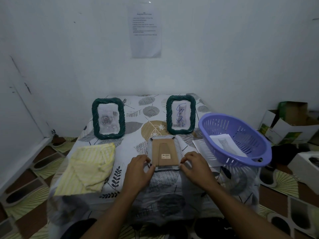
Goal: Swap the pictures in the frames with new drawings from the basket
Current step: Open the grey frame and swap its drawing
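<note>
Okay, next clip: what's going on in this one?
A person is working at a cloth-covered table. The left hand and right hand pinch the lower corners of a face-down frame, its brown backing in place. Two green frames stand upright behind it: the left frame shows roses, the right frame a scribbled-over picture. The purple basket on the right holds a cat drawing. A yellow cloth lies to the left.
</note>
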A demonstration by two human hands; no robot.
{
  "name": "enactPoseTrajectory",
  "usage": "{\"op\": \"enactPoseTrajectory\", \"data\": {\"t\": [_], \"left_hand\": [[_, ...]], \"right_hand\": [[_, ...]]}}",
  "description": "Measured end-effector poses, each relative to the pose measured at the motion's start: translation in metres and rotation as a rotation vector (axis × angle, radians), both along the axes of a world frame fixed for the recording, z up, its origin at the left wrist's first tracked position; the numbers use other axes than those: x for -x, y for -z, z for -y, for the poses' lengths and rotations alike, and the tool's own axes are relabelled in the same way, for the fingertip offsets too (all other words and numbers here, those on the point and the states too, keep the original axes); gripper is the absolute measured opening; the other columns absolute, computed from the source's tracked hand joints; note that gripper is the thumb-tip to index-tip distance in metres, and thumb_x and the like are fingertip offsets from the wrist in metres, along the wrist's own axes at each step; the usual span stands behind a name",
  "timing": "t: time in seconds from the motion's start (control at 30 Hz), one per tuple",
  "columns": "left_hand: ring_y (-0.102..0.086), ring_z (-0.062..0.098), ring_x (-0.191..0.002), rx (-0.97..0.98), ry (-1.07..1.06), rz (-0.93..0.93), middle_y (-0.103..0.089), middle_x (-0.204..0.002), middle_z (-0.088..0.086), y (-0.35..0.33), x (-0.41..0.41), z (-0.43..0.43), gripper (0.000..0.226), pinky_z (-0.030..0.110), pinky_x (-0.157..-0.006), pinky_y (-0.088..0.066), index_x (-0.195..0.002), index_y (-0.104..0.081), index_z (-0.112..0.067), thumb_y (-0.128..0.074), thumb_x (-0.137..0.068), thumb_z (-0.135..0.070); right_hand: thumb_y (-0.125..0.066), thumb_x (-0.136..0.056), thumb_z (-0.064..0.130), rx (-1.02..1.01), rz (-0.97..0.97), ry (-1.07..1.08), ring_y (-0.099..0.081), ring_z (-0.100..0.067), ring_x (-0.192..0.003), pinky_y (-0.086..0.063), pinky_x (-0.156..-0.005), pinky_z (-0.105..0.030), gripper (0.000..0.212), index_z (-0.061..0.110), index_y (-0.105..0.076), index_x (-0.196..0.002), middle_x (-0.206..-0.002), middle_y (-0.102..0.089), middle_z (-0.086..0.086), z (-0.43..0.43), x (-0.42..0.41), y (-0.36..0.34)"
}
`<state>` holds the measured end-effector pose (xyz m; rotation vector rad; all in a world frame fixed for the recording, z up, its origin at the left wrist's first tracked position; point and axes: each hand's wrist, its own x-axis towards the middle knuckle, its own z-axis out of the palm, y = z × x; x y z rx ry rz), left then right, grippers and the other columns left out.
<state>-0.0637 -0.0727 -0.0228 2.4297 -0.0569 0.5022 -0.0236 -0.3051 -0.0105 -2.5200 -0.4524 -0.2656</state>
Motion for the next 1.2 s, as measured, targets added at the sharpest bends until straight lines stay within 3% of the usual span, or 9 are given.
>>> {"op": "enactPoseTrajectory", "data": {"t": [0.1, 0.17, 0.23, 0.5, 0.7, 0.97, 1.2], "left_hand": [[-0.054, 0.020, -0.102, -0.027, -0.009, -0.024, -0.060, -0.109, -0.001, 0.001, 0.002, 0.003, 0.017, 0.027, -0.079, -0.040, -0.100, -0.065, -0.020, -0.065, -0.087, -0.030], [-0.051, 0.025, -0.115, -0.091, 0.015, -0.051, -0.053, -0.132, 0.003, 0.001, 0.000, 0.004, 0.029, 0.035, -0.091, -0.043, -0.119, -0.064, -0.023, -0.060, -0.091, -0.030], [-0.048, 0.025, -0.119, -0.194, 0.034, -0.070, -0.050, -0.139, 0.000, -0.001, 0.000, 0.006, 0.032, 0.040, -0.096, -0.041, -0.123, -0.062, -0.031, -0.053, -0.093, -0.031], [-0.045, 0.019, -0.120, -0.222, 0.029, -0.122, -0.053, -0.134, -0.010, -0.005, -0.002, 0.007, 0.038, 0.039, -0.096, -0.034, -0.119, -0.064, -0.036, -0.042, -0.088, -0.035], [-0.040, 0.016, -0.124, -0.200, 0.010, -0.137, -0.049, -0.136, -0.012, -0.005, -0.003, 0.008, 0.031, 0.036, -0.099, -0.028, -0.121, -0.063, -0.035, -0.049, -0.094, -0.028], [-0.039, 0.014, -0.124, -0.213, 0.005, -0.151, -0.048, -0.137, -0.014, -0.006, -0.001, 0.009, 0.032, 0.035, -0.098, -0.027, -0.122, -0.061, -0.037, -0.047, -0.095, -0.030], [-0.040, 0.014, -0.124, -0.208, 0.013, -0.153, -0.048, -0.136, -0.013, -0.005, -0.001, 0.007, 0.034, 0.035, -0.097, -0.026, -0.121, -0.061, -0.037, -0.043, -0.093, -0.033]], "right_hand": [[-0.065, -0.085, 0.036, -0.047, -0.002, 0.078, -0.054, -0.015, -0.100, -0.045, -0.088, -0.034, 0.017, 0.025, -0.070, -0.097, -0.102, -0.063, 0.007, -0.006, 0.010, 0.004], [-0.066, -0.084, 0.036, -0.086, -0.012, 0.133, -0.055, -0.016, -0.102, -0.044, -0.091, -0.035, 0.020, 0.025, -0.071, -0.100, -0.105, -0.066, 0.006, -0.010, 0.013, 0.007], [-0.068, -0.084, 0.035, -0.136, -0.031, 0.167, -0.055, -0.017, -0.104, -0.043, -0.095, -0.038, 0.020, 0.025, -0.071, -0.101, -0.106, -0.067, 0.006, -0.012, 0.015, 0.009], [-0.072, -0.083, 0.028, -0.214, -0.049, 0.167, -0.055, -0.020, -0.106, -0.041, -0.098, -0.043, 0.018, 0.028, -0.072, -0.101, -0.109, -0.066, 0.007, -0.014, 0.017, 0.011], [-0.072, -0.082, 0.027, -0.255, -0.098, 0.160, -0.053, -0.019, -0.109, -0.038, -0.101, -0.044, 0.016, 0.031, -0.071, -0.098, -0.109, -0.065, 0.008, -0.013, 0.018, 0.007], [-0.065, -0.087, 0.030, -0.157, -0.194, 0.161, -0.048, -0.016, -0.114, -0.029, -0.097, -0.036, 0.015, 0.036, -0.063, -0.101, -0.115, -0.058, 0.009, -0.014, 0.017, -0.003], [-0.063, -0.089, 0.033, -0.105, -0.165, 0.111, -0.046, -0.014, -0.114, -0.035, -0.098, -0.037, 0.016, 0.037, -0.064, -0.104, -0.115, -0.058, 0.011, -0.011, 0.018, -0.005]]}}
